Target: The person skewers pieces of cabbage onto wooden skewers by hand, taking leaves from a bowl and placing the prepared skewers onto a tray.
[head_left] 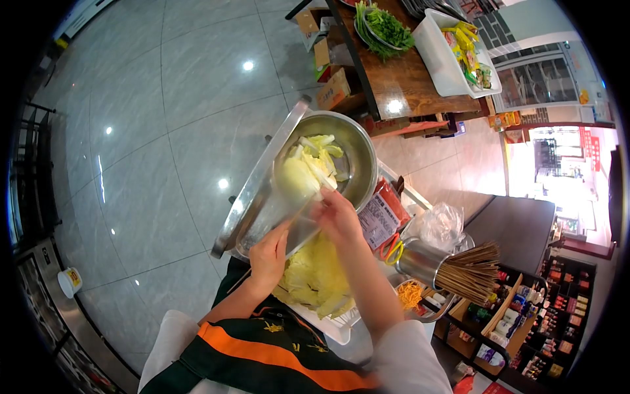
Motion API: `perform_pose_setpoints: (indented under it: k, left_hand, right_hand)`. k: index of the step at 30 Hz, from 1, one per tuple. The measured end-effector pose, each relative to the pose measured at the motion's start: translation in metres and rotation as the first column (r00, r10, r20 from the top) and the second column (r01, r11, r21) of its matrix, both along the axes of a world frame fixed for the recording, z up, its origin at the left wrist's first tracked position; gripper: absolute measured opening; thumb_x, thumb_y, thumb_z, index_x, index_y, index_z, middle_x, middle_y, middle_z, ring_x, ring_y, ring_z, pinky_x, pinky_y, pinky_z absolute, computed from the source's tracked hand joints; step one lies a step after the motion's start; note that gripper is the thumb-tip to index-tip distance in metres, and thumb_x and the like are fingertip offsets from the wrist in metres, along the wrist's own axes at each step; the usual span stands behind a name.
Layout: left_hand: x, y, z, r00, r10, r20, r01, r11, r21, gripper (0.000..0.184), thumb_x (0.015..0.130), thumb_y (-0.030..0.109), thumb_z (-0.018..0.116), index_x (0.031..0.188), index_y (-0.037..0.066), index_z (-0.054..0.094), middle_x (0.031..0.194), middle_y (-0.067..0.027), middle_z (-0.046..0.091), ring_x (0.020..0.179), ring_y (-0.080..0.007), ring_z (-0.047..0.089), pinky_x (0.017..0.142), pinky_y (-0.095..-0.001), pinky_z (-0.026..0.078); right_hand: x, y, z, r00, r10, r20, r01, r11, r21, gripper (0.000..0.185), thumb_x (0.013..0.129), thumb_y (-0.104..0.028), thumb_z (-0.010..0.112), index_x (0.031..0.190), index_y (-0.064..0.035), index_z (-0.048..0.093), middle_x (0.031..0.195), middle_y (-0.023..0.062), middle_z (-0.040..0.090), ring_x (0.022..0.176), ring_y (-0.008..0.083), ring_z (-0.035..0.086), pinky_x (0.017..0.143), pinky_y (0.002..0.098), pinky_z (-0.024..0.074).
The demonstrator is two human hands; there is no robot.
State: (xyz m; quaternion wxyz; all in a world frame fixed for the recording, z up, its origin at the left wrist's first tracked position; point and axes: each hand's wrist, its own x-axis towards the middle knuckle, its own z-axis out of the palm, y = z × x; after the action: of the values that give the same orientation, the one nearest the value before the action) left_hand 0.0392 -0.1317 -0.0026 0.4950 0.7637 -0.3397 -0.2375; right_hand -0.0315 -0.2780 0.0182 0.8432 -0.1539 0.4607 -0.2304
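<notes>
My left hand (pixel 268 257) is closed around a thin stick that looks like a bamboo skewer (pixel 237 282); its tip side is blurred. Beside it, my right hand (pixel 339 217) pinches a pale cabbage leaf (pixel 296 178) at the near rim of a steel bowl (pixel 363 167). More cut cabbage pieces (pixel 320 146) lie inside this bowl. Below my hands, a heap of yellow-green cabbage leaves (pixel 318 272) fills a white basket (pixel 340 330), partly covered by my right forearm.
On the right, a steel canister (pixel 420 261) lies tilted with many bamboo skewers (pixel 469 274). Near it are yellow-handled scissors (pixel 394 251), a red packet (pixel 384 213) and a clear plastic bag (pixel 440 226). A wooden table (pixel 394 82) holds greens (pixel 387 33) and a white bin (pixel 436 56).
</notes>
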Motion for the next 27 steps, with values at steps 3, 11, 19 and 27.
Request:
perform_pose_setpoints:
  k: [3, 11, 19, 27]
  left_hand:
    - [0.001, 0.0, 0.001, 1.0, -0.012, 0.023, 0.012, 1.0, -0.001, 0.021, 0.082, 0.007, 0.051, 0.102, 0.006, 0.059, 0.083, -0.0167, 0.06, 0.073, -0.0324, 0.059, 0.062, -0.0348, 0.047]
    - [-0.001, 0.0, 0.005, 0.998, -0.055, 0.019, 0.053, 0.996, 0.071, 0.022, 0.083, 0.004, 0.051, 0.103, 0.002, 0.058, 0.087, -0.0182, 0.061, 0.077, -0.0274, 0.062, 0.066, -0.031, 0.048]
    - [-0.001, -0.001, 0.001, 1.0, -0.021, 0.021, 0.021, 1.0, 0.004, 0.022, 0.082, 0.007, 0.051, 0.102, 0.006, 0.058, 0.081, -0.0173, 0.059, 0.07, -0.0335, 0.058, 0.06, -0.036, 0.046]
    - [-0.006, 0.002, -0.003, 0.999, -0.039, 0.015, 0.039, 0.999, -0.011, 0.021, 0.082, 0.007, 0.051, 0.101, 0.006, 0.059, 0.08, -0.0172, 0.059, 0.07, -0.0335, 0.058, 0.06, -0.0362, 0.046]
  right_hand:
    - [-0.001, -0.002, 0.004, 0.995, -0.058, -0.087, 0.061, 0.998, 0.034, 0.011, 0.08, -0.01, 0.055, 0.089, -0.0052, 0.05, 0.071, 0.001, 0.047, 0.059, 0.0113, 0.045, 0.053, 0.0241, 0.0378]
    - [-0.001, 0.005, -0.003, 0.987, 0.03, -0.156, -0.009, 0.991, 0.137, 0.005, 0.079, -0.01, 0.052, 0.078, -0.0075, 0.048, 0.07, 0.0011, 0.047, 0.057, 0.0119, 0.044, 0.048, 0.0244, 0.0349]
    - [-0.007, 0.014, 0.006, 0.94, 0.3, -0.163, -0.306, 0.952, -0.015, 0.005, 0.079, -0.01, 0.053, 0.082, -0.0104, 0.05, 0.073, -0.002, 0.048, 0.062, 0.0078, 0.047, 0.053, 0.0229, 0.0371]
    - [-0.005, -0.019, 0.003, 0.997, -0.053, -0.054, 0.053, 0.998, 0.015, 0.011, 0.076, -0.013, 0.055, 0.082, -0.0089, 0.046, 0.072, 0.0, 0.046, 0.059, 0.0104, 0.042, 0.05, 0.0244, 0.0329]
